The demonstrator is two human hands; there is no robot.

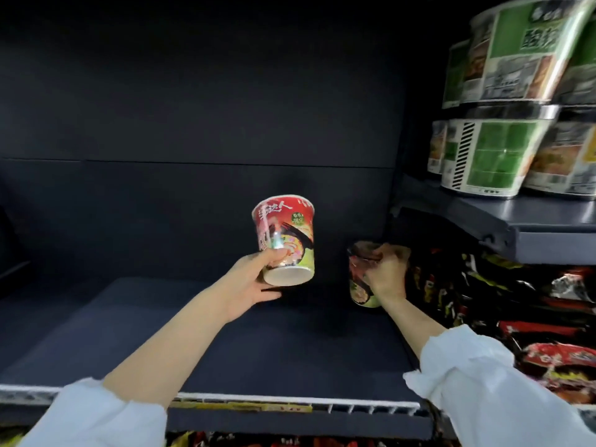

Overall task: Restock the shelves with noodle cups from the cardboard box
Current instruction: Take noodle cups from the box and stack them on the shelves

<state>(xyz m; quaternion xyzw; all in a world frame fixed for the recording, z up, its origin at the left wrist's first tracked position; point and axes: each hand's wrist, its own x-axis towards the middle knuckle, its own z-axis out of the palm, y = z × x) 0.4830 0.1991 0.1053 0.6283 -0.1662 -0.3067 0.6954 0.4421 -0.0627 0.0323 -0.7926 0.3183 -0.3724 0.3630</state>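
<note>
My left hand (254,279) grips a red and green noodle cup (285,240) near its base and holds it upright in the air above the dark shelf (200,333). My right hand (388,272) grips the top of a second noodle cup (361,285) that stands far back on the same shelf, at its right end. Most of that cup is in shadow and partly hidden by my fingers. The cardboard box is out of view.
Red and black noodle packets (503,314) lie piled to the right of the shelf. Green noodle bowls (496,156) are stacked on a higher shelf at the upper right. A wire rail with price tags (290,406) runs along the shelf's front edge.
</note>
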